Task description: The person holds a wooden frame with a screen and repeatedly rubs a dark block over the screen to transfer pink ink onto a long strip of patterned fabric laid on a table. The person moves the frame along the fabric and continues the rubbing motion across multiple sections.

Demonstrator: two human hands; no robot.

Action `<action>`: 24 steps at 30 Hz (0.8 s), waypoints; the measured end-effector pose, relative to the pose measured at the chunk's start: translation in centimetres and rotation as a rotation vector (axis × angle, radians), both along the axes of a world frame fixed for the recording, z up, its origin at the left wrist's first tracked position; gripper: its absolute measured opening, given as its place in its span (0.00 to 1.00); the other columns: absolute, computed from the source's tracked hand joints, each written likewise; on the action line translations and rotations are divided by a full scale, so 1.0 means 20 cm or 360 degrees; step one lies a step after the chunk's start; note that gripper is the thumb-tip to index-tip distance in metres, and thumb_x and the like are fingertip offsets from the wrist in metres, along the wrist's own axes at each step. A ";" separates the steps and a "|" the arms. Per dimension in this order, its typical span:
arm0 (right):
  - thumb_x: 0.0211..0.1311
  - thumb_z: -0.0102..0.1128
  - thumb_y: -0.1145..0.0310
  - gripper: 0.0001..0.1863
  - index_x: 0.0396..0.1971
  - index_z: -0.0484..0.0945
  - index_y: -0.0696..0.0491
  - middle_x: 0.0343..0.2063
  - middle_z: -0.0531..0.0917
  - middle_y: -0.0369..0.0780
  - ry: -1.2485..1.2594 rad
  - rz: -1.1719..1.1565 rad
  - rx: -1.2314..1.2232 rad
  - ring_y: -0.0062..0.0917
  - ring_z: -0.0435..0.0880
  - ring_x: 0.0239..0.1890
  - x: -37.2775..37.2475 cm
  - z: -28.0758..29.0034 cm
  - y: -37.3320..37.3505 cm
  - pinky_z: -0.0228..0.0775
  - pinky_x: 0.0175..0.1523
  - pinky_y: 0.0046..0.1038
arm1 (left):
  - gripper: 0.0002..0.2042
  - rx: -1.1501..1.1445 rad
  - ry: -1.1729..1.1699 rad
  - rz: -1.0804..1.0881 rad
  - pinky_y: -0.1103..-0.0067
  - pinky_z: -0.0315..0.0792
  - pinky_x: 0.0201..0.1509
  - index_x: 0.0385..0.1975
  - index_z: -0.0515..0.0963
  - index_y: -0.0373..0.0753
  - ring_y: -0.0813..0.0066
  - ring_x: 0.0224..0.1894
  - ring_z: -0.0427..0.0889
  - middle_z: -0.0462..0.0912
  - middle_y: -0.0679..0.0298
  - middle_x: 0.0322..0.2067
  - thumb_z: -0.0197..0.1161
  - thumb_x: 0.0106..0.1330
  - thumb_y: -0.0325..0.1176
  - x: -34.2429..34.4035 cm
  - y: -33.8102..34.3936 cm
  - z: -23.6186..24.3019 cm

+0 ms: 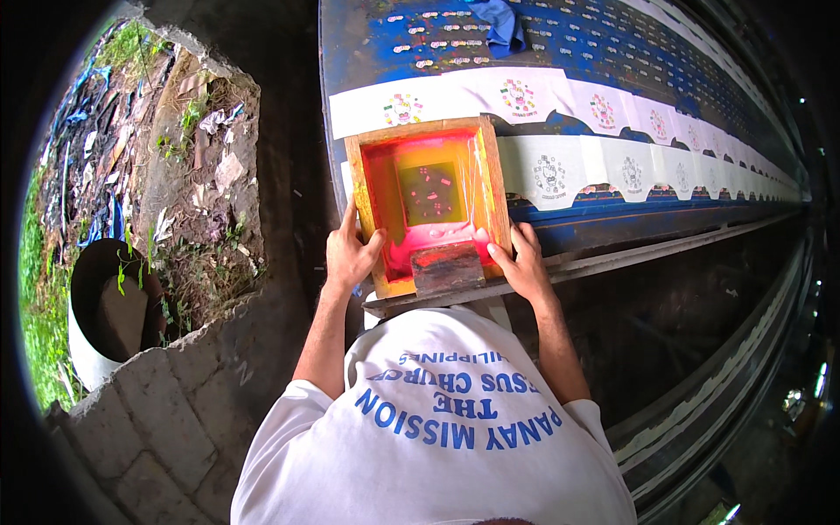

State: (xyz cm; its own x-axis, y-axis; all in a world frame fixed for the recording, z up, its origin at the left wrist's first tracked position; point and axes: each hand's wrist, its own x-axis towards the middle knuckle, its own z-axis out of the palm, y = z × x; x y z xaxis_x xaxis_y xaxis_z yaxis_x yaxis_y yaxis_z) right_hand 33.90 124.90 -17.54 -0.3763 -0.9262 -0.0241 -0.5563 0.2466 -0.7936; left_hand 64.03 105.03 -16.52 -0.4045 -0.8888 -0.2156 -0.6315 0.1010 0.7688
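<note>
A wooden printing frame [354, 179] with an orange and pink mesh screen [427, 188] lies flat on a long blue table [604, 223], over a white fabric piece. My left hand [350, 254] grips the frame's left near corner. My right hand [518, 262] holds the frame's right near edge. A dark squeegee block [446, 268] rests inside the frame at its near end, between both hands. Pink ink pools around the squeegee.
Two rows of white fabric pieces [560, 171] with small printed cartoon figures run along the table to the right. A blue cloth [500, 22] lies at the far end. A broken concrete wall [166, 394] with rubble and a dark tub [109, 306] stands left.
</note>
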 end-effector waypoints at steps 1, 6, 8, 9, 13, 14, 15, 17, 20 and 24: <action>0.73 0.74 0.56 0.32 0.69 0.79 0.57 0.50 0.79 0.49 0.0041 0.0018 0.0002 0.48 0.80 0.54 0.00 0.00 0.01 0.73 0.60 0.48 | 0.48 0.0053 0.0054 0.0016 0.69 0.82 0.31 0.85 0.59 0.37 0.64 0.23 0.90 0.90 0.52 0.24 0.74 0.66 0.39 0.00 0.00 0.00; 0.74 0.72 0.49 0.36 0.72 0.77 0.56 0.54 0.78 0.47 0.0248 0.0138 0.0047 0.47 0.80 0.57 -0.02 -0.03 0.01 0.71 0.60 0.50 | 0.48 0.0104 0.0423 0.0066 0.76 0.81 0.33 0.86 0.59 0.39 0.79 0.27 0.90 0.95 0.57 0.32 0.75 0.65 0.33 0.06 -0.02 -0.14; 0.75 0.72 0.50 0.36 0.72 0.76 0.58 0.55 0.79 0.47 0.0251 0.0131 0.0091 0.46 0.79 0.58 -0.01 -0.03 0.02 0.70 0.64 0.47 | 0.48 0.0158 0.0473 0.0108 0.77 0.81 0.35 0.86 0.60 0.39 0.79 0.29 0.91 0.95 0.57 0.33 0.75 0.64 0.33 0.07 -0.01 -0.17; 0.75 0.72 0.51 0.36 0.72 0.76 0.59 0.55 0.79 0.48 0.0263 0.0129 0.0108 0.46 0.79 0.59 -0.01 -0.02 0.02 0.70 0.66 0.46 | 0.48 0.0152 0.0462 0.0117 0.78 0.82 0.35 0.86 0.60 0.39 0.79 0.29 0.91 0.95 0.57 0.33 0.75 0.64 0.33 0.06 -0.01 -0.15; 0.75 0.71 0.51 0.34 0.70 0.77 0.60 0.56 0.80 0.49 0.0224 0.0112 0.0055 0.47 0.80 0.59 -0.01 -0.01 0.01 0.71 0.65 0.46 | 0.48 0.0133 0.0377 0.0070 0.77 0.83 0.36 0.86 0.59 0.39 0.77 0.30 0.92 0.95 0.54 0.33 0.75 0.65 0.34 0.04 -0.01 -0.09; 0.75 0.71 0.52 0.34 0.70 0.77 0.59 0.55 0.80 0.48 0.0203 0.0113 0.0029 0.47 0.81 0.57 -0.02 -0.02 0.01 0.72 0.62 0.47 | 0.48 0.0140 0.0330 0.0048 0.76 0.83 0.37 0.86 0.59 0.39 0.77 0.30 0.92 0.95 0.54 0.33 0.74 0.65 0.35 0.03 -0.02 -0.06; 0.75 0.71 0.52 0.34 0.70 0.77 0.58 0.54 0.80 0.48 0.0183 0.0124 0.0003 0.47 0.81 0.56 -0.03 -0.03 0.00 0.73 0.60 0.48 | 0.48 0.0134 0.0332 0.0046 0.76 0.83 0.37 0.86 0.59 0.39 0.76 0.30 0.93 0.95 0.53 0.33 0.74 0.65 0.35 0.04 -0.01 -0.07; 0.74 0.71 0.53 0.33 0.70 0.78 0.58 0.52 0.80 0.47 0.0191 0.0138 -0.0045 0.48 0.82 0.54 -0.03 -0.05 0.00 0.75 0.56 0.49 | 0.48 0.0122 0.0335 0.0041 0.75 0.84 0.38 0.86 0.59 0.39 0.74 0.31 0.94 0.95 0.52 0.33 0.74 0.66 0.36 0.04 -0.01 -0.08; 0.74 0.72 0.56 0.30 0.68 0.79 0.59 0.51 0.81 0.48 0.0243 0.0138 -0.0100 0.49 0.83 0.52 -0.03 -0.05 -0.01 0.76 0.55 0.48 | 0.47 0.0089 0.0310 0.0037 0.74 0.85 0.39 0.86 0.59 0.41 0.71 0.31 0.95 0.95 0.53 0.33 0.74 0.66 0.36 0.03 -0.01 -0.06; 0.76 0.70 0.59 0.27 0.67 0.79 0.60 0.54 0.81 0.50 0.0188 0.0132 -0.0054 0.48 0.82 0.57 -0.01 -0.02 -0.02 0.75 0.62 0.45 | 0.47 0.0025 0.0265 0.0035 0.71 0.87 0.41 0.86 0.60 0.42 0.65 0.32 0.96 0.95 0.51 0.34 0.74 0.66 0.39 0.05 -0.01 -0.08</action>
